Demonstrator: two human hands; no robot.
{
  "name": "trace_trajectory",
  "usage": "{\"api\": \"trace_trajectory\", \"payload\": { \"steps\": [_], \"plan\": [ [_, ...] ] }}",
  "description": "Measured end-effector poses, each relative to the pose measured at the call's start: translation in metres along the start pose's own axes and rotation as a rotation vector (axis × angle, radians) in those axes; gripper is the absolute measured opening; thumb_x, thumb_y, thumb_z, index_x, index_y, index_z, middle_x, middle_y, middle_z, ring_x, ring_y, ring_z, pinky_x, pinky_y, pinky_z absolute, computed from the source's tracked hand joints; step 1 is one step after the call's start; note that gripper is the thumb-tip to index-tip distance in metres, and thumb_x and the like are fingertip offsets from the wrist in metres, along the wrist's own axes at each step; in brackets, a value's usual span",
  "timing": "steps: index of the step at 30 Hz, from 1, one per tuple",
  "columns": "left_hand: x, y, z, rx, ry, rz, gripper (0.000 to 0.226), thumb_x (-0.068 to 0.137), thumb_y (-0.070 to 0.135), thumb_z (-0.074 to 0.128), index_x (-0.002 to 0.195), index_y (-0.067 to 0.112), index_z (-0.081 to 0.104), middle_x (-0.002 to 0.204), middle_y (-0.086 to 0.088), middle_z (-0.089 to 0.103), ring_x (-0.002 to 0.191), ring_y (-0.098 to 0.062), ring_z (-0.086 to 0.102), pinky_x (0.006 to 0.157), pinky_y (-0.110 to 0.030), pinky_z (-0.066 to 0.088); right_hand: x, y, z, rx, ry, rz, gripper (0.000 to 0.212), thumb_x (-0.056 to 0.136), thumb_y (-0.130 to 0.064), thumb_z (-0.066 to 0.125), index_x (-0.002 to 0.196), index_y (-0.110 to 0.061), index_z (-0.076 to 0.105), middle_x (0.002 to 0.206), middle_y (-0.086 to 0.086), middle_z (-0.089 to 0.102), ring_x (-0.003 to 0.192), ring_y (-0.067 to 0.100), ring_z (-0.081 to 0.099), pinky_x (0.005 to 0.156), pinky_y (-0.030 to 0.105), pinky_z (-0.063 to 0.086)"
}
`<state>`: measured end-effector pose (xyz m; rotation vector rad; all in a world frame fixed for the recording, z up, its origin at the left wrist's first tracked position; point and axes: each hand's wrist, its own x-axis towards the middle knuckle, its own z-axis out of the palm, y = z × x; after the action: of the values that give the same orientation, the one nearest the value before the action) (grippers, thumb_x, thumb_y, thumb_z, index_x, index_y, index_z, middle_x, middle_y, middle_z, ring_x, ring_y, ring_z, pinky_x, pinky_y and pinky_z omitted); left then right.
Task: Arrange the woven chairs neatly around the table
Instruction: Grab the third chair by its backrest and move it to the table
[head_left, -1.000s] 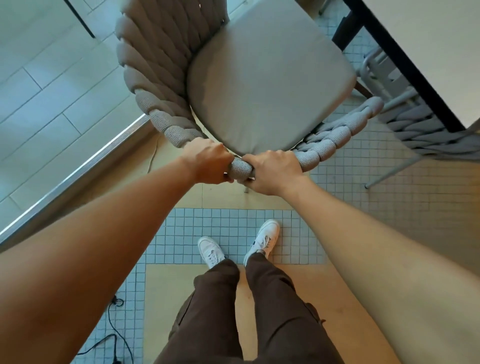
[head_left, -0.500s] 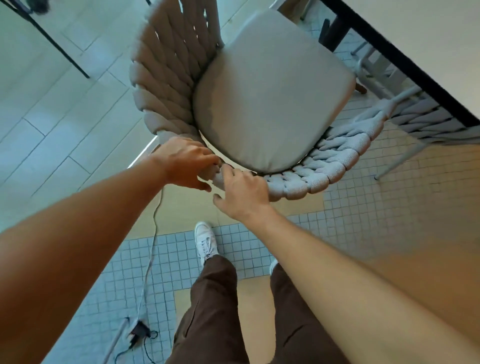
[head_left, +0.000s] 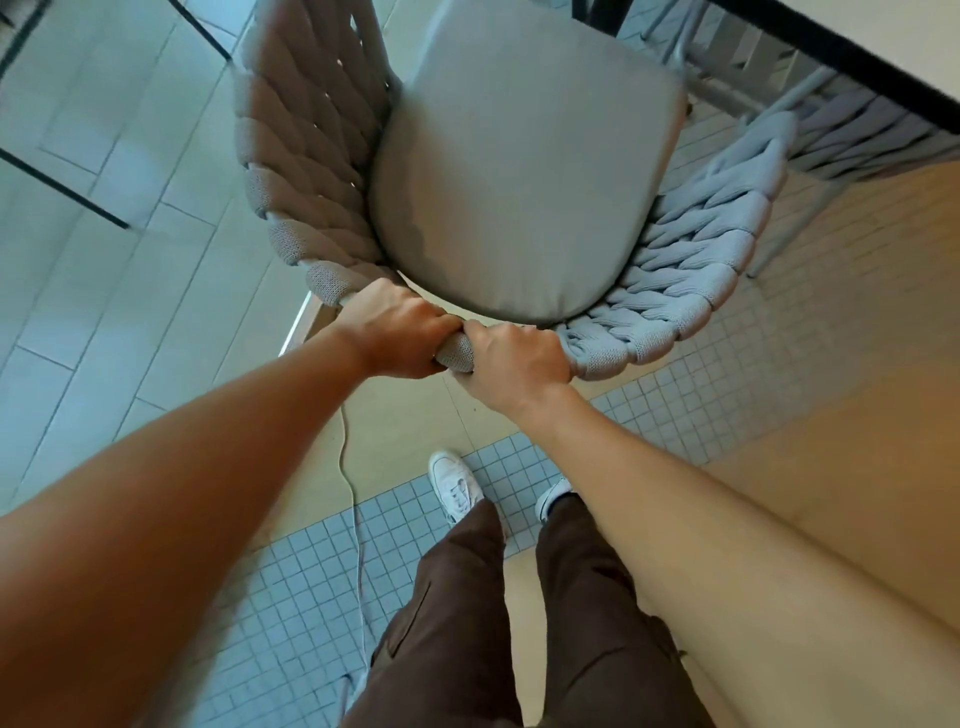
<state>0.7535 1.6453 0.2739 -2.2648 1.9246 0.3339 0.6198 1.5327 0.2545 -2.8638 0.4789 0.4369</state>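
Observation:
A grey woven chair (head_left: 311, 171) with a smooth grey seat cushion (head_left: 519, 171) stands right in front of me, its curved back rim toward me. My left hand (head_left: 400, 332) and my right hand (head_left: 514, 364) are both closed on the middle of that back rim, side by side and almost touching. The table (head_left: 883, 47), pale with a dark edge, fills the top right corner. A second woven chair (head_left: 852, 130) sits partly under the table, just right of the chair I hold.
Pale long floor tiles lie to the left behind a metal threshold strip (head_left: 296, 327). A white cable (head_left: 353, 509) runs across the small square tiles near my feet. A dark table leg (head_left: 608, 15) shows at the top.
My right hand, loose on the rim half a second ago, has closed on it again beside the left. The chair has turned and moved toward the table, and I have stepped along with it.

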Motion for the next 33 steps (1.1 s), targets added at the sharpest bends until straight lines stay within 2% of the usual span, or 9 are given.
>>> {"api": "trace_trajectory", "payload": {
  "steps": [3, 5, 10, 15, 19, 22, 24, 29, 33],
  "plan": [
    [0.008, -0.003, 0.003, 0.008, 0.026, -0.011, 0.034, 0.086, 0.055, 0.052, 0.099, 0.030, 0.070, 0.091, 0.011, 0.075, 0.079, -0.024, 0.073, 0.061, -0.027, 0.044, 0.005, 0.004, -0.004, -0.007, 0.013, 0.013, 0.042, 0.087, -0.054, 0.065, 0.119, -0.025, 0.062, 0.093, 0.004, 0.074, 0.086, 0.035, 0.072, 0.064, 0.036, 0.036],
    [0.015, -0.007, 0.002, 0.029, 0.038, -0.010, 0.034, 0.085, 0.055, 0.054, 0.098, 0.029, 0.071, 0.088, 0.010, 0.076, 0.076, -0.024, 0.073, 0.061, -0.026, 0.041, 0.009, 0.007, -0.008, -0.006, 0.023, 0.030, 0.042, 0.086, -0.055, 0.066, 0.115, -0.026, 0.063, 0.093, 0.005, 0.074, 0.087, 0.036, 0.072, 0.066, 0.037, 0.036],
    [0.025, -0.011, -0.003, 0.035, 0.078, -0.012, 0.030, 0.083, 0.053, 0.059, 0.092, 0.027, 0.071, 0.083, 0.008, 0.075, 0.071, -0.028, 0.072, 0.060, -0.028, 0.046, 0.017, 0.018, -0.016, -0.005, -0.025, 0.029, 0.043, 0.087, -0.058, 0.063, 0.115, -0.025, 0.061, 0.101, 0.005, 0.072, 0.094, 0.037, 0.070, 0.068, 0.038, 0.037],
    [0.018, -0.012, -0.001, -0.049, 0.095, 0.030, 0.046, 0.080, 0.061, 0.061, 0.116, 0.032, 0.065, 0.102, 0.010, 0.074, 0.090, -0.023, 0.072, 0.066, -0.033, 0.055, -0.002, 0.052, -0.033, -0.062, -0.056, 0.010, 0.057, 0.081, -0.068, 0.061, 0.118, -0.025, 0.063, 0.107, -0.001, 0.073, 0.098, 0.031, 0.069, 0.077, 0.039, 0.049],
    [0.025, 0.007, -0.003, -0.055, 0.113, 0.044, 0.060, 0.080, 0.070, 0.059, 0.124, 0.029, 0.059, 0.109, 0.011, 0.072, 0.095, -0.020, 0.071, 0.070, -0.037, 0.057, -0.020, 0.091, -0.042, -0.163, -0.041, -0.016, 0.065, 0.079, -0.075, 0.059, 0.118, -0.024, 0.067, 0.108, -0.002, 0.073, 0.100, 0.026, 0.068, 0.083, 0.038, 0.050],
    [0.037, 0.026, -0.003, -0.060, 0.083, 0.001, 0.059, 0.081, 0.070, 0.061, 0.122, 0.027, 0.061, 0.106, 0.008, 0.073, 0.091, -0.021, 0.071, 0.067, -0.032, 0.055, -0.021, 0.105, -0.047, -0.208, -0.024, -0.048, 0.065, 0.078, -0.079, 0.057, 0.113, -0.026, 0.071, 0.102, -0.004, 0.074, 0.095, 0.025, 0.068, 0.083, 0.037, 0.049],
    [0.042, 0.028, -0.002, -0.050, 0.061, -0.037, 0.050, 0.084, 0.067, 0.059, 0.115, 0.029, 0.067, 0.100, 0.008, 0.074, 0.088, -0.022, 0.072, 0.067, -0.031, 0.052, -0.018, 0.105, -0.048, -0.222, -0.050, -0.050, 0.063, 0.077, -0.080, 0.057, 0.109, -0.028, 0.072, 0.100, -0.005, 0.074, 0.093, 0.025, 0.069, 0.081, 0.036, 0.049],
    [0.049, 0.026, -0.001, 0.008, 0.082, -0.004, 0.046, 0.089, 0.068, 0.053, 0.106, 0.030, 0.073, 0.091, 0.008, 0.076, 0.080, -0.023, 0.072, 0.066, -0.031, 0.053, -0.011, 0.105, -0.050, -0.228, -0.119, -0.038, 0.056, 0.077, -0.079, 0.058, 0.101, -0.030, 0.072, 0.094, -0.008, 0.072, 0.090, 0.025, 0.070, 0.074, 0.035, 0.048],
    [0.055, 0.024, -0.003, 0.021, 0.089, 0.005, 0.047, 0.088, 0.070, 0.052, 0.107, 0.032, 0.073, 0.090, 0.009, 0.076, 0.078, -0.020, 0.072, 0.065, -0.029, 0.052, -0.009, 0.106, -0.056, -0.224, -0.142, -0.016, 0.056, 0.076, -0.078, 0.060, 0.102, -0.030, 0.073, 0.095, -0.007, 0.072, 0.091, 0.025, 0.070, 0.077, 0.035, 0.051]
  ]
}}
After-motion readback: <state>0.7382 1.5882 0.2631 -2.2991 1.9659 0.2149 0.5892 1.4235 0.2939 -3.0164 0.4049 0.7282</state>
